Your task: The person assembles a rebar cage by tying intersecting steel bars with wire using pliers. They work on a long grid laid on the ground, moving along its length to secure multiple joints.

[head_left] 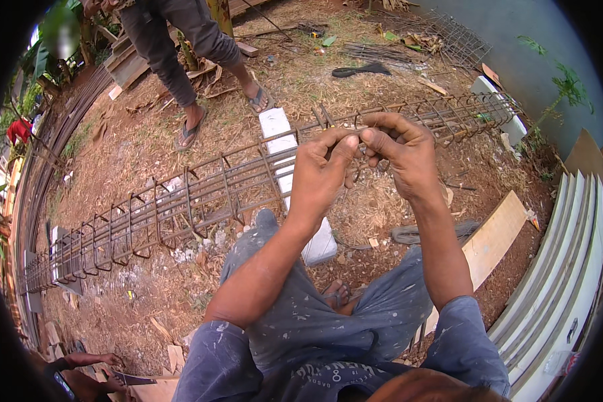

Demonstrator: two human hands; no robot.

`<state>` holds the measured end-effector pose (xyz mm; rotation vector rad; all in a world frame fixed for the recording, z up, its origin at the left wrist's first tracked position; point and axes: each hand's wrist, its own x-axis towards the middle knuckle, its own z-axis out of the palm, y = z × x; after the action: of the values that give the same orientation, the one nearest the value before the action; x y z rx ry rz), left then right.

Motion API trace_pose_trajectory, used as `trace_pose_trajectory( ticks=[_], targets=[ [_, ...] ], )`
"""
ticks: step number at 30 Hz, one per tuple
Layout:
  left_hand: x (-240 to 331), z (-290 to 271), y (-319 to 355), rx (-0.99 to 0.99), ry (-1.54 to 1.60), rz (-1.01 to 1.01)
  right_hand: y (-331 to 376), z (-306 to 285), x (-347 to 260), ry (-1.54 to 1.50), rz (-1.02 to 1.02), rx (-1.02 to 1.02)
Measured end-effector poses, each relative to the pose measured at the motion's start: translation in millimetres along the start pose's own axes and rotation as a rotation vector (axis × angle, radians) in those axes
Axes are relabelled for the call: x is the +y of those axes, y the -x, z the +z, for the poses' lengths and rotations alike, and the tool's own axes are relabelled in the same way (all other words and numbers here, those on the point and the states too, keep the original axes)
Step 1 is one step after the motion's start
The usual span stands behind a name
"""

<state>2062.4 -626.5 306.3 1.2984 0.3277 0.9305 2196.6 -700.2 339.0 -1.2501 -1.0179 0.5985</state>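
Observation:
A long rebar cage (201,195) of rusty bars and bent stirrups runs from lower left to upper right, in front of my body. Over its middle part, my left hand (323,166) and my right hand (402,149) meet, thumb tips almost touching. Both are closed in a pinch. Whatever sits between the fingertips is too small or hidden to name. Beneath the cage, a white block (321,242) reaches from the far side toward my legs. Another white block (492,110) stands at the cage's right end, and a pale support (65,258) near its left end.
Someone in sandals (193,127) stands beyond the cage; another person's hand (104,360) shows at lower left. Long steel bars (63,134) line the left side. A dark wire bundle (409,233) and a wooden board (496,234) lie right, beside stacked white panels (549,281).

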Motion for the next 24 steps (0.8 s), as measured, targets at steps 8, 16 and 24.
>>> trace_pose_trajectory(
  ticks=[8, 16, 24],
  targets=[
    [-5.9, 4.9, -0.7, 0.165, 0.011, 0.087, 3.9, 7.7, 8.3, -0.100, 0.072, -0.006],
    [-10.0, -1.0, -3.4, 0.058, -0.019, -0.014, 8.4, 0.4, 19.0, -0.164, 0.092, -0.022],
    [-12.6, 9.3, 3.2, 0.042, -0.271, -0.025, 24.6, -1.1, 42.1, -0.320, 0.172, 0.106]
  ],
)
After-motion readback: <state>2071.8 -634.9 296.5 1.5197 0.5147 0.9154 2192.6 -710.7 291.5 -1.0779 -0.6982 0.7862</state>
